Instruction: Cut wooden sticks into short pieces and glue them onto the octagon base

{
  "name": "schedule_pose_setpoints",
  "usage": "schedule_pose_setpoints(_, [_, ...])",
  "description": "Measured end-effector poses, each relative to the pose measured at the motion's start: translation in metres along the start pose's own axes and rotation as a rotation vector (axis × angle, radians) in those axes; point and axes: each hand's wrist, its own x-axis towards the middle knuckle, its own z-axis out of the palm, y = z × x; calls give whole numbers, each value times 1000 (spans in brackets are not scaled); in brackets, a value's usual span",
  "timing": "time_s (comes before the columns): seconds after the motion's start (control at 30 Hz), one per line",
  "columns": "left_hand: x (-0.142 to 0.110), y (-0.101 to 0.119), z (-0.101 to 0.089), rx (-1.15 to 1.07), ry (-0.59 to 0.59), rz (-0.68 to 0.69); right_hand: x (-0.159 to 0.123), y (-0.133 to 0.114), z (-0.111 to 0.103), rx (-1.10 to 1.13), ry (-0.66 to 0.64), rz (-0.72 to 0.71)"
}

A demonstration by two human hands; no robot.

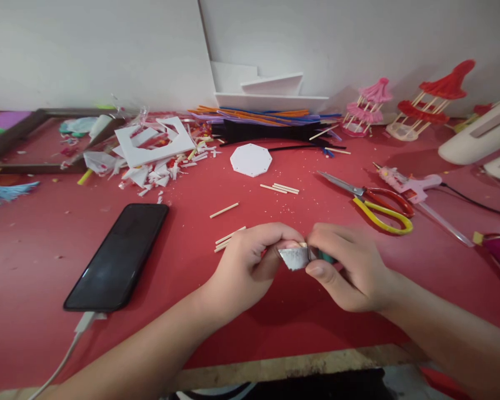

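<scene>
Both of my hands meet low over the red table, right of the middle. My right hand (348,266) is closed around a small cutter; its wide silver blade (294,259) points left and a bit of green handle (326,256) shows under the fingers. A pale stick end (302,244) shows just above the blade, against the fingertips of my left hand (250,261), which is closed on it. The rest of that stick is hidden. Several cut wooden sticks (224,240) lie beside my left hand. Beyond the hands are three more short sticks (280,189) and a white octagonal board (250,160).
Scissors (369,203) and a pink glue gun (416,188) lie at right. A phone (119,255) with its cable plugged in is at left. White board scraps (154,150) heap up behind it. A pink model (366,108) and a red model (433,100) stand at back right.
</scene>
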Motion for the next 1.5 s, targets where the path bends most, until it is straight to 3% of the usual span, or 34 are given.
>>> schedule_pose_setpoints(0.47, [0,2,-1,-72,-56,27,0,-3,2,72,-5,8])
schedule_pose_setpoints(0.97, [-4,7,-2,99,-15,97,-1,2,-4,-35,-29,7])
schedule_pose_setpoints(1.03, [-5,10,-3,49,-33,125,0,7,-9,-98,7,46])
schedule_pose_setpoints(1.17, [-5,12,-5,28,6,90,4,8,-17,-158,206,94])
schedule_pose_setpoints(1.3, [-4,7,-7,54,96,9,5,3,-10,-62,137,38])
schedule_pose_setpoints(1.5, [-3,0,-3,82,98,0,2,2,-1,-47,48,0])
